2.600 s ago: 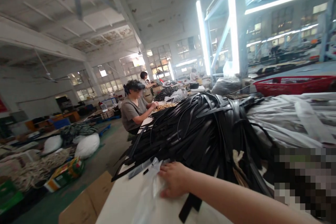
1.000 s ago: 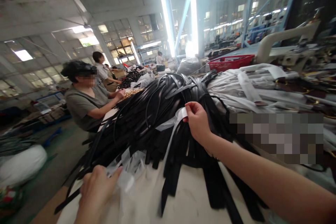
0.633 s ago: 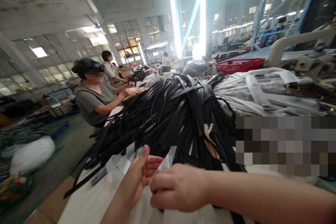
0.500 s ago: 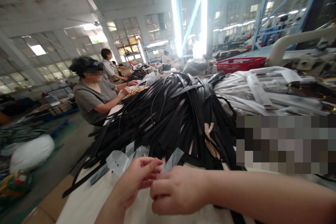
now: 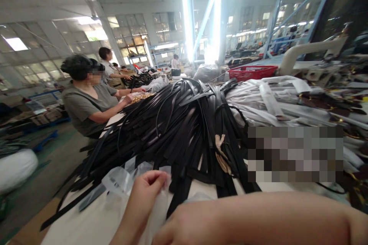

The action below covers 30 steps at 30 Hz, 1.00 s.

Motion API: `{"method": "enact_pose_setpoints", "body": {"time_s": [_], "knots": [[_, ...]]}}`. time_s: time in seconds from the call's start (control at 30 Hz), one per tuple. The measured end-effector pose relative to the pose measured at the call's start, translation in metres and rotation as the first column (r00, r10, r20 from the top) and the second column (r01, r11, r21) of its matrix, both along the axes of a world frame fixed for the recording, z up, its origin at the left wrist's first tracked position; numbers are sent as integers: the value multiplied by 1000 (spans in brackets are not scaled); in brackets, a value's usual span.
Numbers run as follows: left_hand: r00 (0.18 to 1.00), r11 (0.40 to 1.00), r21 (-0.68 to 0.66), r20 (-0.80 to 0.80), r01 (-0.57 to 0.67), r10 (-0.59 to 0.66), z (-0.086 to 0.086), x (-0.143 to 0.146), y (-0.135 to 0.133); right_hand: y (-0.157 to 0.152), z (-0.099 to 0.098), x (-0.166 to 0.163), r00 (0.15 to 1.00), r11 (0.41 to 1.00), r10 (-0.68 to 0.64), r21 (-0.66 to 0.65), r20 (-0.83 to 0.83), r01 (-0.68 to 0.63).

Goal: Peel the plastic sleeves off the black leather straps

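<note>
My left hand (image 5: 148,187) is closed in a pinch on the upper end of a clear plastic strip (image 5: 159,203), which hangs down from the fingertips. Low at the bottom edge, my right hand (image 5: 179,224) has its fingers curled beside the lower part of this strip. Its fingertips are cut off by the frame, so what they hold is hidden. More loose clear plastic (image 5: 116,180) lies just left of my left hand. Beyond both hands spreads a large heap of long black straps (image 5: 184,130), with a tan strip (image 5: 222,155) lying on it.
White-wrapped straps (image 5: 267,95) are piled at the right, with a red basket (image 5: 253,72) behind them. A cream-coloured machine arm (image 5: 304,51) rises farther right. A co-worker in grey (image 5: 86,103) works at the table's left side, by small gold-coloured pieces (image 5: 140,97). The pale tabletop (image 5: 83,224) shows at lower left.
My hands have moved apart: the right has dropped toward the bottom edge, while the left stays raised with the plastic strip stretching down. The whole view has shifted slightly.
</note>
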<state>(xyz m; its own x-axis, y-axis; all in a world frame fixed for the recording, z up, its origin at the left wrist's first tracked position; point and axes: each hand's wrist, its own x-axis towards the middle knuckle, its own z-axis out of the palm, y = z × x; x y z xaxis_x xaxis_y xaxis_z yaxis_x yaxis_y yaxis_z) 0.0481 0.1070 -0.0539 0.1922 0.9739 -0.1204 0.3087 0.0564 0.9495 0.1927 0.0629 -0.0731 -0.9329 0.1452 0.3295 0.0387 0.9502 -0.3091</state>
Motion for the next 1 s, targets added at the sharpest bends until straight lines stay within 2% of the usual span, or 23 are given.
{"method": "enact_pose_setpoints", "body": {"time_s": [0.07, 0.1, 0.13, 0.17, 0.2, 0.23, 0.27, 0.3, 0.37, 0.47, 0.57, 0.67, 0.73, 0.8, 0.87, 0.9, 1.0], "knots": [[997, 999, 11, 59, -47, 46, 3, -7, 2, 9, 8, 9, 983, 995, -71, -81, -169, 58], [994, 998, 5, 83, -69, 68, 4, -10, 3, 17, 12, 15, 951, 980, -180, -131, -254, 150], [990, 995, -4, 108, -95, 95, 5, -14, 4, 27, 14, 22, 886, 936, -345, -182, -311, 301], [984, 993, -16, 131, -120, 121, 6, -16, 5, 38, 16, 29, 785, 852, -523, -214, -332, 478], [977, 989, -31, 151, -147, 150, 7, -18, 5, 50, 16, 37, 661, 733, -677, -211, -323, 647], [970, 984, -47, 166, -170, 176, 7, -18, 5, 62, 15, 45, 577, 634, -763, -165, -291, 756], [966, 982, -60, 175, -182, 189, 7, -19, 4, 73, 13, 52, 544, 585, -795, -100, -267, 805], [965, 981, -71, 179, -182, 192, 7, -18, 3, 82, 11, 57, 537, 568, -801, -50, -265, 822], [972, 985, -69, 165, -161, 170, 6, -18, 1, 95, 5, 63, 569, 597, -767, -4, -297, 802], [982, 989, -1, 116, -151, 150, 3, -19, 2, 102, 6, 68, 572, 628, -726, -30, -382, 778], [990, 984, 103, 16, -143, 142, 0, -21, 5, 96, 21, 74, 540, 640, -693, -63, -478, 766], [971, 964, 230, -164, -133, 173, 2, -21, 6, 76, 40, 74, 525, 679, -619, -61, -584, 732], [936, 938, 324, -273, -126, 220, 5, -18, 5, 59, 47, 65, 591, 733, -550, -1, -590, 681], [909, 913, 393, -333, -109, 251, 8, -16, 3, 42, 47, 52, 701, 781, -491, 96, -517, 617], [896, 898, 430, -361, -88, 260, 11, -16, 2, 33, 43, 41, 743, 766, -517, 159, -425, 624], [891, 894, 440, -369, -83, 264, 12, -17, 2, 32, 41, 38, 729, 738, -559, 165, -396, 655], [877, 885, 457, -384, -89, 287, 13, -20, 4, 39, 38, 42, 618, 633, -692, 98, -373, 768]]}}
